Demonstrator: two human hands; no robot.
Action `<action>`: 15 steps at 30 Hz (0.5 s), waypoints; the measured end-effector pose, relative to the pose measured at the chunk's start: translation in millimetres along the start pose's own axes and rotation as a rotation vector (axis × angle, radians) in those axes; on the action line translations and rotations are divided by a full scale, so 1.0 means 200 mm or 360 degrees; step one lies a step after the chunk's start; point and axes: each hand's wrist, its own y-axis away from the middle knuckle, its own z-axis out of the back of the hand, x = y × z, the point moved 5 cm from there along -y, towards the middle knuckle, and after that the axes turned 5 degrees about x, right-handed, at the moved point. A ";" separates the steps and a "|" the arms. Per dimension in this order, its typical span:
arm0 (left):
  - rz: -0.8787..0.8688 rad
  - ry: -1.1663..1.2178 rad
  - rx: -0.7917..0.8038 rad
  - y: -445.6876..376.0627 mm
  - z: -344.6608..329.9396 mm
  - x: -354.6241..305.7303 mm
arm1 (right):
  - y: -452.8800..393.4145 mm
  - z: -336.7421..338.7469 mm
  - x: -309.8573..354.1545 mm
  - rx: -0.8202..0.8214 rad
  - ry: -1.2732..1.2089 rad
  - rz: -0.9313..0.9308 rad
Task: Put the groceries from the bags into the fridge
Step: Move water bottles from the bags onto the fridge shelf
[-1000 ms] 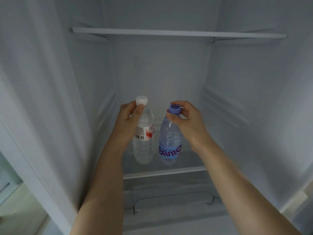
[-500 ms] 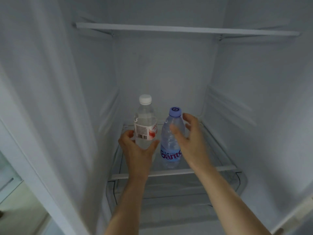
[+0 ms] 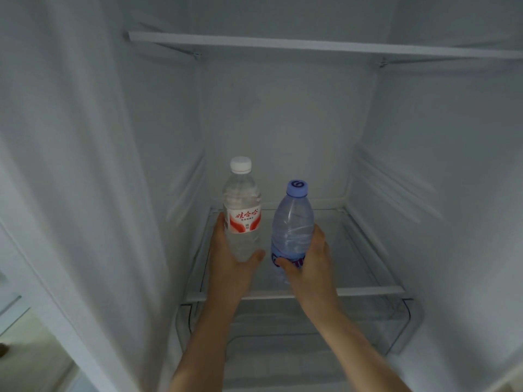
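Two water bottles stand upright side by side on a glass fridge shelf (image 3: 368, 291). The left one is a clear bottle with a white cap and a red-and-white label (image 3: 242, 213). My left hand (image 3: 229, 261) wraps around its lower body from the left. The right one is a bluish bottle with a purple cap (image 3: 293, 222). My right hand (image 3: 312, 261) grips its lower part from the right, covering much of its blue label. The bottles are a little apart, and my thumbs nearly meet between them.
An upper white shelf (image 3: 311, 46) spans the fridge overhead. A clear drawer (image 3: 404, 329) sits below the glass shelf. White side walls (image 3: 85, 165) close in left and right. A bit of floor (image 3: 34, 357) shows at lower left.
Both hands slid down from the bottle caps to the lower bodies. The white-capped bottle has turned so its red label faces me. The view has shifted down, showing more of the shelf.
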 end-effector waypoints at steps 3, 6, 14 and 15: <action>0.0071 -0.0162 -0.0211 0.00 -0.05 0.02 | -0.05 -0.01 -0.01 0.0002 -0.0035 0.0029; 0.0181 -0.0165 -0.0243 -0.04 -0.05 0.06 | -0.14 -0.04 -0.04 0.0002 -0.0029 0.0033; 0.0198 -0.0228 -0.0286 -0.34 0.01 0.19 | -0.46 -0.23 -0.14 0.0061 -0.0078 -0.0001; 0.0194 -0.0238 -0.0303 -0.39 0.02 0.21 | -0.51 -0.26 -0.14 0.0072 -0.0091 0.0012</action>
